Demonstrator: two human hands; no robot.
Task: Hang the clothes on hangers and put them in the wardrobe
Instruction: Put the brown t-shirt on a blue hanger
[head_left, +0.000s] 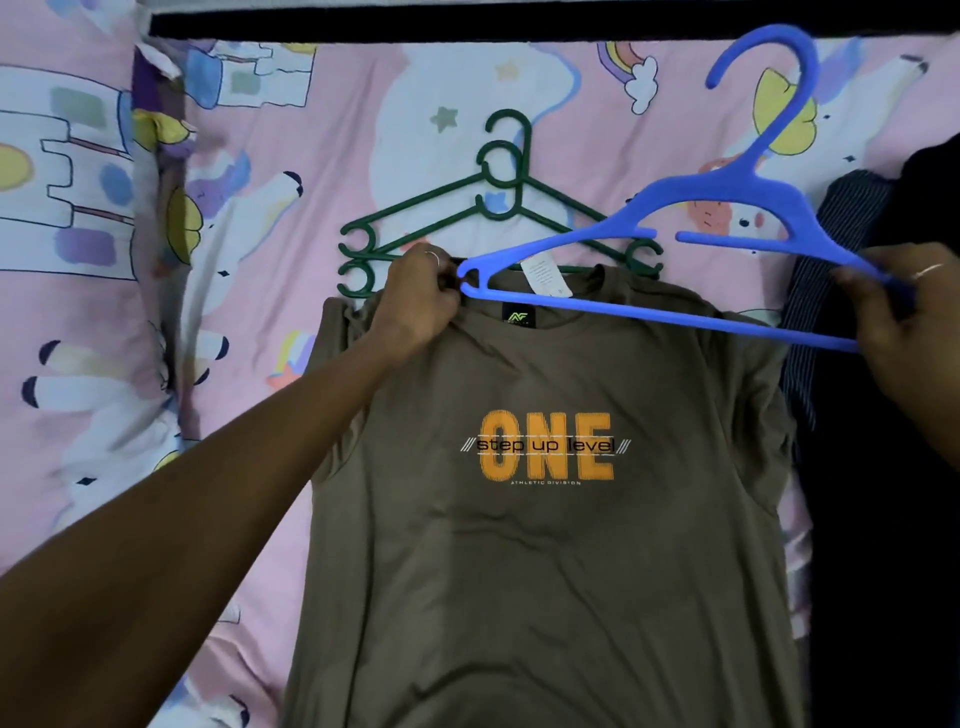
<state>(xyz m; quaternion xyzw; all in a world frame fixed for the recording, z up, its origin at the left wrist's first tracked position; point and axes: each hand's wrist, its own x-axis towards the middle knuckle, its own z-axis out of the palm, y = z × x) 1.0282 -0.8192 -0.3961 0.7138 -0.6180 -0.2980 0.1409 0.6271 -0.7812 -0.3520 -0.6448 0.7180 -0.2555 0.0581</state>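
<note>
A brown T-shirt (545, 545) lies flat on the bed (249, 156), collar away from the person. The left hand (421, 306) pinches the collar; the right hand (904, 322) grips the blue hanger (727, 208), its bar crosswise over the collar, hook pointing away.

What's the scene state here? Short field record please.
surface: bed with pink cartoon sheet
garment: brown T-shirt, flat, print up
blue hanger: above collar, not yet inside shirt
left hand: at the collar, by hanger's left tip
right hand: grips hanger's right end
green hangers: two, stacked beyond shirt
dark clothes: right of shirt
</note>
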